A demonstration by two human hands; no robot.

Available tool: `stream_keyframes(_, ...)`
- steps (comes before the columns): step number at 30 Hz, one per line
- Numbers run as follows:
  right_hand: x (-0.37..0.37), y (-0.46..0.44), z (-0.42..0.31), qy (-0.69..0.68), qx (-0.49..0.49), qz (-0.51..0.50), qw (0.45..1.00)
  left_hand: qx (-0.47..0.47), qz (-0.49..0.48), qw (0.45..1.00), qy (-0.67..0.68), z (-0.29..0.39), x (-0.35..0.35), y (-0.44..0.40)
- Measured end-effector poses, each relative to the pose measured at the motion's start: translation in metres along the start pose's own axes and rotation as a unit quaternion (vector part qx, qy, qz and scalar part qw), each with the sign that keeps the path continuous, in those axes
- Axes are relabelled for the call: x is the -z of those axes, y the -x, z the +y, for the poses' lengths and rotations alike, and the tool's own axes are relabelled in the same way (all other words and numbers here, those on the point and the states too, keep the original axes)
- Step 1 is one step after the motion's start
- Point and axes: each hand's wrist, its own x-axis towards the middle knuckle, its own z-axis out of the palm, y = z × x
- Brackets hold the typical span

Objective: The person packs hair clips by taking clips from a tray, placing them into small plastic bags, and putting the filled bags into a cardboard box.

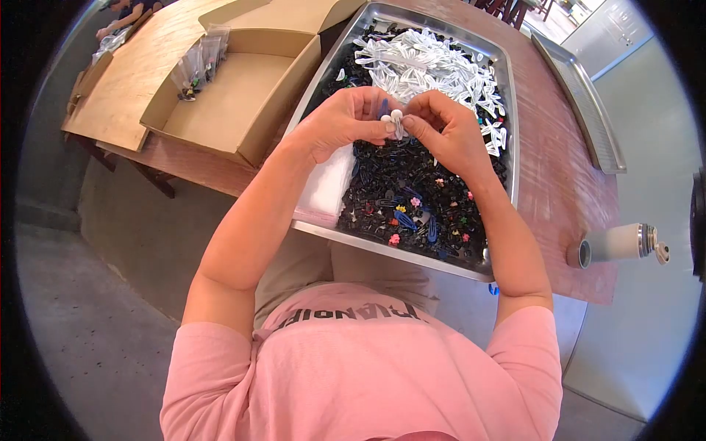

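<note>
Over the middle of a metal tray (405, 255), my left hand (340, 121) pinches small hair clips (398, 125), white ones with round white ends and a blue one. My right hand (450, 135) meets it there, thumb and fingers closed at the white clips' right side. Fingers hide part of the clips. Below both hands spreads a layer of black hair clips (393, 173), mixed with blue clips and small pink, yellow and red flower pieces. Beyond the hands lies a heap of white snap clips (434, 67).
Clear plastic bags (323, 185) are stacked at the tray's left edge. An open cardboard box (243, 95) holds filled small bags (198, 65). To the right are a flask (618, 243) on its side and another metal tray (577, 95). A person (131, 16) sits far left.
</note>
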Motion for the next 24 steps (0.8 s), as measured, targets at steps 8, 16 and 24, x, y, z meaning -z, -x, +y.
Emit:
stream_keyframes(8,-0.002,0.001,0.000,-0.012,0.032,0.039,0.999,0.005,-0.031,0.998,-0.054,-0.001,0.000,-0.001)
stream_keyframes(16,0.001,0.000,0.000,0.003,0.028,0.069,0.997,-0.009,0.009,1.000,-0.019,0.000,-0.002,-0.001)
stream_keyframes(24,0.001,0.000,0.000,-0.011,0.031,0.060,0.998,-0.012,0.026,0.999,-0.047,0.002,-0.004,-0.001)
